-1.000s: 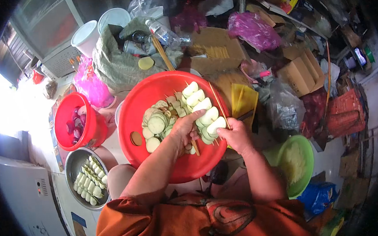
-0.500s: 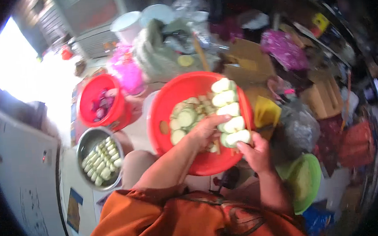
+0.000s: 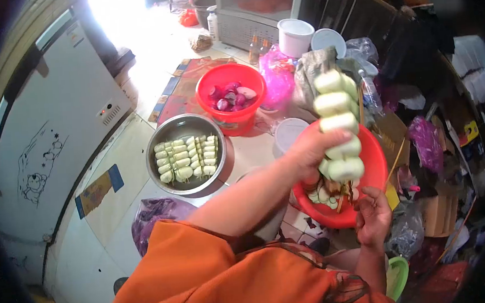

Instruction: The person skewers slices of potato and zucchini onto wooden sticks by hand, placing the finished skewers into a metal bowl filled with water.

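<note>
My left hand (image 3: 319,149) grips a bunch of skewers threaded with thick, pale green vegetable slices (image 3: 335,102), raised over the red basin (image 3: 377,160). The slices stack in a column, with thin stick ends poking out below. Lower right of them, my right hand (image 3: 373,215) has its fingers curled at the lower end of a thin wooden skewer (image 3: 396,163) that slants up past the basin's rim. Loose pale slices (image 3: 324,197) lie in the basin, partly hidden behind my left hand and the bunch.
Left of the basin, a steel bowl (image 3: 154,136) holds rows of finished-looking skewers (image 3: 187,157). A red bucket (image 3: 235,121) with purple onions (image 3: 231,96) stands behind it. A white chest freezer (image 3: 59,146) lines the left. Bags and cardboard (image 3: 441,215) crowd the right, near a green basin (image 3: 399,278).
My view has swung left. The left hand has lifted the skewered slices higher, and my right hand has come away from their lower end.
</note>
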Tool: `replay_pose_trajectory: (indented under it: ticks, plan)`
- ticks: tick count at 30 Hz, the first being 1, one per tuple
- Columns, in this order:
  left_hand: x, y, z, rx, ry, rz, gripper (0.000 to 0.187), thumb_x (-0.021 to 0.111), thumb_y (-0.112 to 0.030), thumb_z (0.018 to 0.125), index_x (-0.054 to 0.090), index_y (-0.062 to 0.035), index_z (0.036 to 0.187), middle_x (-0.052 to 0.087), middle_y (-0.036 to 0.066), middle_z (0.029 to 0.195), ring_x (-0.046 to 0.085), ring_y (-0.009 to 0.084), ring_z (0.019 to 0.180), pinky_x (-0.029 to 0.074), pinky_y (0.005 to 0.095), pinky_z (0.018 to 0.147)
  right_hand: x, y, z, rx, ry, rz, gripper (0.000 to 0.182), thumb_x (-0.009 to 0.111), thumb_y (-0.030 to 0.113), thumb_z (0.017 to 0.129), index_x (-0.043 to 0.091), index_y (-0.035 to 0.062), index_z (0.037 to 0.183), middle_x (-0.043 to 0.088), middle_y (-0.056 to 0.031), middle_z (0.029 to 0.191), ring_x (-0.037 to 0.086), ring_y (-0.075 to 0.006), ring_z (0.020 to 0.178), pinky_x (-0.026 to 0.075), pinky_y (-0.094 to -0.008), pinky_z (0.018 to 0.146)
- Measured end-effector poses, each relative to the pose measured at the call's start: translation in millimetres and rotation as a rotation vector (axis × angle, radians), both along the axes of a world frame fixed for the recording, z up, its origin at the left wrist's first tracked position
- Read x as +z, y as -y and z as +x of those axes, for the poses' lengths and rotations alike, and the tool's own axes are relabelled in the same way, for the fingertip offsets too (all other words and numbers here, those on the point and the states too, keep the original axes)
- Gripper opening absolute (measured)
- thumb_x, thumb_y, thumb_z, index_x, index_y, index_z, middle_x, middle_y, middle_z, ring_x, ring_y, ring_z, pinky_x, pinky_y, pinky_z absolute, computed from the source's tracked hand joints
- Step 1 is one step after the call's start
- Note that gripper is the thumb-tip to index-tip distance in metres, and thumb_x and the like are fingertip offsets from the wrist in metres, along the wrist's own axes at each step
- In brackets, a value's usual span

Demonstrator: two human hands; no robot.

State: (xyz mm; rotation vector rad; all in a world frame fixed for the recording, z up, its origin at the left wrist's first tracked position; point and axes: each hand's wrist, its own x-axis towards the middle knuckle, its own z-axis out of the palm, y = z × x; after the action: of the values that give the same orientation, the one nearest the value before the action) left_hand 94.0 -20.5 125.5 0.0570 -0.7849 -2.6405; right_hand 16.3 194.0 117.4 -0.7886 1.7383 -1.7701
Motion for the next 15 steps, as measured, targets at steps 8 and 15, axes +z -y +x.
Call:
replay_pose_trajectory:
  ticks: [8, 15]
  plan:
    - [-75.2, 145.4, 192.5, 0.479, 0.487, -0.208, 0.04, 0.066, -0.006, 0.075, 0.053, -0.0077, 0.114, 0.06, 0.005, 0.098, 0.062, 0.0177, 0.085, 0.054, 0.0363, 0.071, -11.3, 20.1, 35.2, 0.058, 0.129, 0.123, 0.022, 0.059, 0.008, 0.084, 0.055, -0.0007, 0.104, 0.057, -0.0054, 0.069, 0.04, -0.0041, 0.043, 0.03, -0.017, 0.038]
    - [-219.9, 180.1, 259.6, 0.641, 0.896, 0.044, 0.037, 0.066, -0.006, 0.078, 0.055, -0.0032, 0.113, 0.062, 0.011, 0.099, 0.064, 0.0239, 0.084, 0.057, 0.0408, 0.066, -33.4, 39.0, 51.0, 0.013, 0.261, 0.283, 0.019, 0.06, 0.006, 0.082, 0.057, 0.0002, 0.1, 0.057, -0.0059, 0.066, 0.042, -0.0055, 0.042, 0.033, -0.0167, 0.039]
